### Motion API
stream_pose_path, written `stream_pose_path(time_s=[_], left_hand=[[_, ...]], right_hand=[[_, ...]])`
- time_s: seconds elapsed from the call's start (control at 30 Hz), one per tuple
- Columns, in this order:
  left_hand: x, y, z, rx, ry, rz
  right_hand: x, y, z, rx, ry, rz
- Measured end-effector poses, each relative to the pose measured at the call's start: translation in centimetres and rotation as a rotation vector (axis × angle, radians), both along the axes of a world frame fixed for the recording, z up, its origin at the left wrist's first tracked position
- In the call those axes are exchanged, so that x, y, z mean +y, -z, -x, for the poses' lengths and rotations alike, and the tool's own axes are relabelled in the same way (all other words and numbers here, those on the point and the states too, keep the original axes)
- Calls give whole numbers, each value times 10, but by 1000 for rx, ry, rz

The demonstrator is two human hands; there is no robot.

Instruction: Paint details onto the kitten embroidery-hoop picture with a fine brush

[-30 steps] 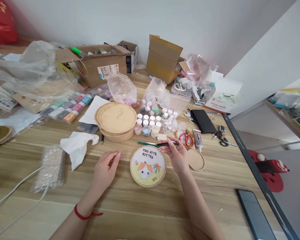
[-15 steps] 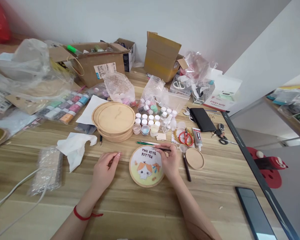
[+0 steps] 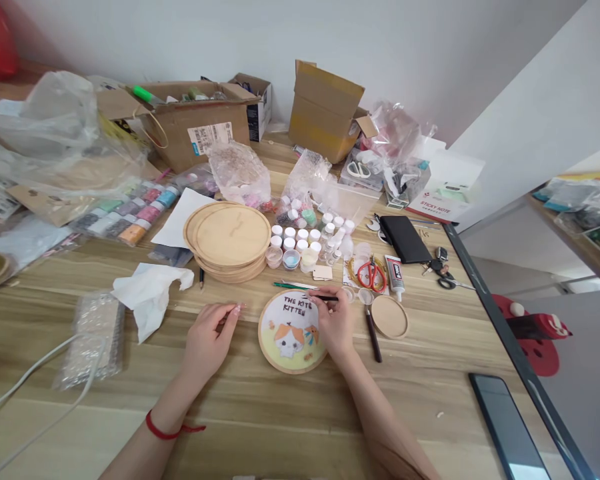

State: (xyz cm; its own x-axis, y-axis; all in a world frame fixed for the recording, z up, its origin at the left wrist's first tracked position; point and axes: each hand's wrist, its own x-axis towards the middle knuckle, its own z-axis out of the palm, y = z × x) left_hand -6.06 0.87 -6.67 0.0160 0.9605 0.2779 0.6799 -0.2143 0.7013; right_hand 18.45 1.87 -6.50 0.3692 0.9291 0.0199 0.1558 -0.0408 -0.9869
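A round wooden plaque (image 3: 267, 350) lies flat before me, showing an orange-and-white kitten and the dark words "THE KITE KITTEN". My right hand (image 3: 336, 323) rests over its upper right edge, pinching slim black tweezers (image 3: 327, 298) whose tips point left at the end of the top word. Left of the plaque, my left hand (image 3: 209, 339) is closed, thumb against index finger; a tiny reddish speck shows at the fingertips, too small to name. Green tweezers (image 3: 286, 285) lie just beyond the plaque. A dark-handled tool (image 3: 373, 337) is to its right.
Behind are stacked wooden discs (image 3: 230, 233), small white-capped jars (image 3: 290, 235), red-handled scissors (image 3: 371, 276) and a glue tube (image 3: 395, 275). An empty round frame (image 3: 390, 317) and a phone (image 3: 507, 423) lie right. Crumpled tissue (image 3: 147, 300) and a bubble-wrapped pack (image 3: 94, 337) lie left.
My right hand has shifted slightly left over the plaque, with the black tweezers still in its grip. The left hand has barely moved.
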Motion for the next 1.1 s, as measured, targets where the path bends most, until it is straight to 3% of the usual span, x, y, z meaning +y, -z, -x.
stream_pose_path(time_s=[0.73,1.1], left_hand=[[0,3,2,3,11,12],[0,3,1,-6,17,5]], right_hand=[[2,1,3,24,11,10],[0,-7,3,66,35,-12]])
